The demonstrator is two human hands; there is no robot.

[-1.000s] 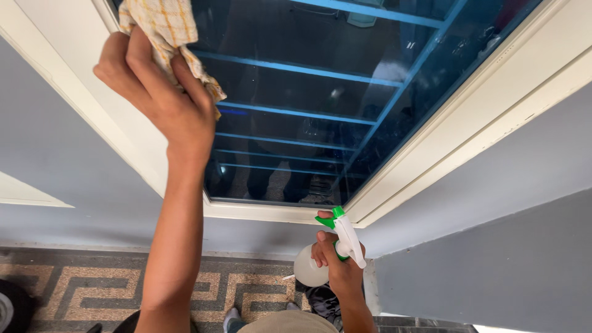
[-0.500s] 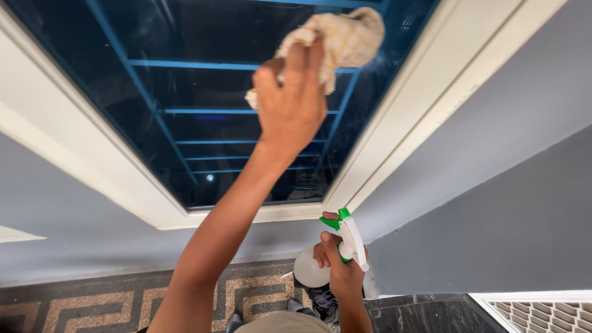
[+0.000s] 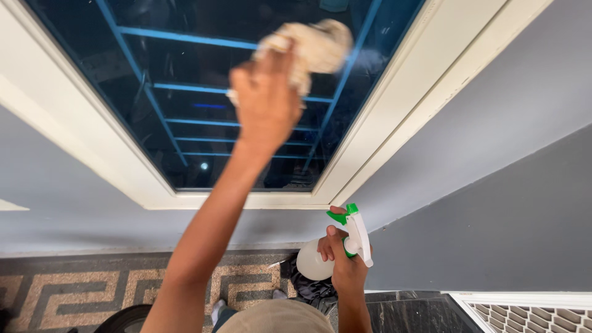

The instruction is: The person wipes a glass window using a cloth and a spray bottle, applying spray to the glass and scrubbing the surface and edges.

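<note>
My left hand (image 3: 265,105) is raised against the dark window glass (image 3: 185,68) and presses a crumpled beige cloth (image 3: 314,49) to it; hand and cloth are motion-blurred. Blue bars show behind the pane. Lower down, close to my body, my right hand (image 3: 342,262) grips a white spray bottle (image 3: 311,262) with a white and green trigger head (image 3: 354,231), held below the window's bottom frame.
A cream window frame (image 3: 246,200) surrounds the glass, set in a grey-blue wall (image 3: 493,154). Below lies a floor with a dark and tan key-pattern border (image 3: 74,290). A patterned grille (image 3: 530,317) sits at the bottom right corner.
My left hand has swept the cloth across the glass from the upper left toward the right side of the pane. The right hand with the spray bottle has stayed put.
</note>
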